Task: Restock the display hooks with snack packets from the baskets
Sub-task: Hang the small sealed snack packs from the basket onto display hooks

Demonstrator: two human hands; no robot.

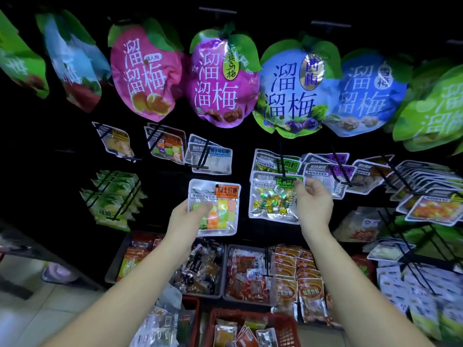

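At the display hooks (200,167) in the head view, your left grip (185,219) clasps the orange-labelled packet (213,207) upright above the baskets (285,331), long axis vertical, header up, while your right grip (314,204) pinches the green-labelled packet (273,201) at its hook (285,177), so hanging seems underway; next, thread each hang hole squarely.

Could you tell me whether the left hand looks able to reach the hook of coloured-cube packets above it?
Probably yes: the hook sits up-left of the left hand, nothing hangs between them, though the hand grips an orange-labelled packet.
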